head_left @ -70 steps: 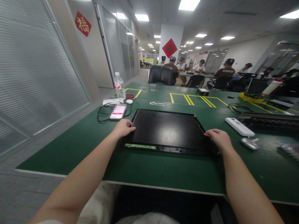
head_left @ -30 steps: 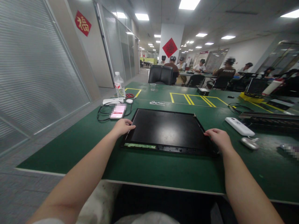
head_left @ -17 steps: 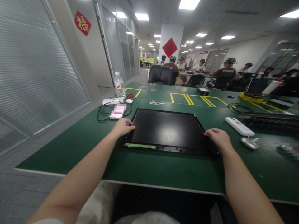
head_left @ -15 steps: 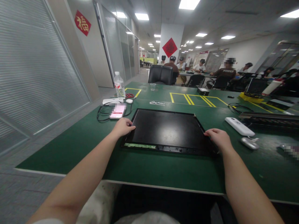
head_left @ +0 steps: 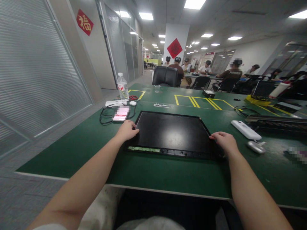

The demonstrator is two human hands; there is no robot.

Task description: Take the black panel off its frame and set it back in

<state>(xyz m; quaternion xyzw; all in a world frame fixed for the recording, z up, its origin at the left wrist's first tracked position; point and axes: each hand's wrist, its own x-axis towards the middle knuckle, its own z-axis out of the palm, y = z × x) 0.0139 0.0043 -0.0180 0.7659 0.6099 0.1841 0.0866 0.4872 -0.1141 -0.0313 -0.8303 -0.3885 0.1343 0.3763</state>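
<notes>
A black flat display panel (head_left: 172,129) in a dark frame lies on the green table (head_left: 153,174), its glossy face up. Along its near edge runs a green circuit strip (head_left: 144,149). My left hand (head_left: 127,131) grips the panel's left edge, with the thumb on the top face and the other fingers curled at the side. On the opposite edge, my right hand (head_left: 224,140) pinches the frame between thumb and fingers. Part of each hand's fingertips is hidden at the frame's rim.
Left of the panel lie a phone (head_left: 121,114), cables, a water bottle (head_left: 123,88) and red-handled scissors (head_left: 133,97). To the right are a white device (head_left: 246,130) and a silver mouse-shaped object (head_left: 256,147). A clear cup (head_left: 157,88) stands behind. Several people sit at far tables.
Almost nothing differs. My left hand's fingers have shifted very slightly at the panel's edge; the panel and my right hand stay in place.
</notes>
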